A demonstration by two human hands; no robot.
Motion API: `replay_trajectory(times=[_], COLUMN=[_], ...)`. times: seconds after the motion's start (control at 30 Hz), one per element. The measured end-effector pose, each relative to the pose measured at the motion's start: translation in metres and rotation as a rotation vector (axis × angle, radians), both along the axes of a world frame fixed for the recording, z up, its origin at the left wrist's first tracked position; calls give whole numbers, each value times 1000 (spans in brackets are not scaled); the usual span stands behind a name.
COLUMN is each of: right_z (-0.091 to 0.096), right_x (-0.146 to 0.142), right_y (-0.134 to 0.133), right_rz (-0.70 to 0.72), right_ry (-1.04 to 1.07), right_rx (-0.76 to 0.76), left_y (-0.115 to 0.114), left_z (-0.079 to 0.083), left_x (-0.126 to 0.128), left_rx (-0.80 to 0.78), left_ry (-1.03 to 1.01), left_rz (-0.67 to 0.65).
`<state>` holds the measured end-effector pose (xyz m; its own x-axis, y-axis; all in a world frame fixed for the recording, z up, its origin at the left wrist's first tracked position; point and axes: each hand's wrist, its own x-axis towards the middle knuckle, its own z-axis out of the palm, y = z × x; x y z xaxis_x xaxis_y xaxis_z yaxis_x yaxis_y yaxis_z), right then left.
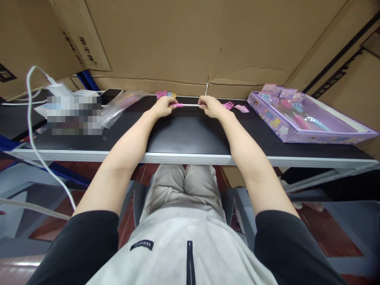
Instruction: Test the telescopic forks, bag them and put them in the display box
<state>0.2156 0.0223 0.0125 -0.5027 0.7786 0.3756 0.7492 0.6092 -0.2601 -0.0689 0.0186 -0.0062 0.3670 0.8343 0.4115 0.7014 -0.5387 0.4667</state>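
Both hands hold a thin back scratcher with a silvery metal rod [191, 105] stretched level between them above the black tabletop [190, 132]. My left hand [163, 107] is closed around its pink handle end. The fingers of my right hand [211, 106] pinch the rod's other end. Just right of that hand, a pink claw-shaped head [228, 105] shows; my hand hides where it meets the rod. Behind my left hand lie a pink claw-shaped piece [161, 94] and a blue and yellow one [171, 95]. A small pink card [242, 108] rests to the right.
On the right stands a purple display box [320, 137] with several wrapped items inside. To the left lie a clear plastic bag [124, 103] with pink contents, a phone [111, 95] and a white charger [59, 90] with its cable. A cardboard wall [184, 43] backs the table.
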Motion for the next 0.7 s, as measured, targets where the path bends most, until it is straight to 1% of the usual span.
replay_trajectory(times=[0.1, 0.3, 0.57, 0.7], right_z=[-1, -1, 3, 7], right_x=[0, 0, -3, -8], right_y=[2, 4, -3, -9], right_rz=[22, 21, 58, 75], right_ry=[12, 22, 91, 99], right_rx=[18, 5, -4, -6], left_y=[-2, -3, -10, -11], left_z=[2, 3, 8, 8], left_x=[0, -1, 6, 9], left_rx=[-1, 0, -20, 10], left_ry=[-14, -50, -52, -27], left_rz=[-18, -62, -42, -57])
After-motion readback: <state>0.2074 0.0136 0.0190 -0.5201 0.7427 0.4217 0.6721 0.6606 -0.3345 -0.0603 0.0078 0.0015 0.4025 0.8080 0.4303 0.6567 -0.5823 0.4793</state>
